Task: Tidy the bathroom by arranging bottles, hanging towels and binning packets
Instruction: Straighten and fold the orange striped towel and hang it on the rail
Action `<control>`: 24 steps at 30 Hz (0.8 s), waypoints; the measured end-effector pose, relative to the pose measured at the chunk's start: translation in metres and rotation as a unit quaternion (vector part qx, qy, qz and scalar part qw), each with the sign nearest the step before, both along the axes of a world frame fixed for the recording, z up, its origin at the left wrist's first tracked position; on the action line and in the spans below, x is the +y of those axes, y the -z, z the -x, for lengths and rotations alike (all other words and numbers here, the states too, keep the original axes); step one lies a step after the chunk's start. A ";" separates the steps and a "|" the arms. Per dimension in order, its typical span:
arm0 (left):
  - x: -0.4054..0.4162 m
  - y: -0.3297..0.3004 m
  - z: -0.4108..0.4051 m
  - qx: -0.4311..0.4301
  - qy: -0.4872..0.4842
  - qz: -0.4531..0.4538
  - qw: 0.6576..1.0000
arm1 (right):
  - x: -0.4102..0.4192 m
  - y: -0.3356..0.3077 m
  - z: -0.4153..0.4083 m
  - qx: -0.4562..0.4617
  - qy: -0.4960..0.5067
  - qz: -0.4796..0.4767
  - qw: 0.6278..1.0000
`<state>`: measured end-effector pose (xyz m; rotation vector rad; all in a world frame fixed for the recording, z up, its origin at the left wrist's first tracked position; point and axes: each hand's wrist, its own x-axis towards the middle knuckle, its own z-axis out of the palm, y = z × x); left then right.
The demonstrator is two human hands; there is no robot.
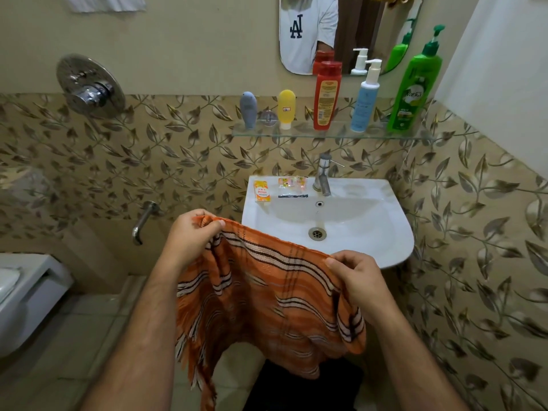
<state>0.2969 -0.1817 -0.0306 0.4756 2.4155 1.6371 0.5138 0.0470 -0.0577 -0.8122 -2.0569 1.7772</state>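
Observation:
An orange towel point(261, 304) with brown and white stripes hangs spread in front of the white sink point(382, 232). My left hand point(192, 235) pinches its upper left corner and my right hand point(354, 277) pinches the upper right edge. On the glass shelf point(296, 134) stand a grey tube point(248, 109), a yellow tube point(286, 108), a red bottle point(326, 96), a blue pump bottle point(365, 99) and a green pump bottle point(415, 87). An orange packet point(262, 191), a clear torn packet point(292, 183) and a thin black strip point(293, 196) lie on the sink's back rim.
A chrome tap point(322, 175) stands at the sink's back. A wall mixer point(89, 89) and spout point(142, 221) are on the left wall. A toilet point(20, 295) is at far left. A white cloth point(103, 2) hangs at the top left. A mirror point(341, 31) is above the shelf.

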 end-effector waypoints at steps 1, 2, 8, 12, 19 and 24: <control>0.002 0.002 -0.003 -0.023 -0.010 -0.011 1.000 | -0.002 -0.003 0.002 0.010 -0.005 0.006 1.000; 0.004 0.005 -0.006 -0.048 -0.013 -0.021 0.999 | -0.004 -0.006 0.004 0.020 -0.001 0.003 1.000; 0.022 0.002 -0.032 -0.072 0.053 -0.064 0.994 | -0.015 -0.018 0.026 0.058 0.010 -0.052 0.997; 0.049 -0.005 -0.060 -0.053 0.207 -0.074 0.974 | -0.019 -0.027 0.037 0.057 -0.066 -0.129 0.988; 0.076 -0.009 -0.071 0.012 0.251 0.045 0.967 | -0.014 -0.036 0.035 0.053 -0.088 -0.192 0.976; 0.078 -0.010 -0.070 0.057 0.258 0.051 0.963 | -0.011 -0.030 0.022 0.062 -0.081 -0.192 0.976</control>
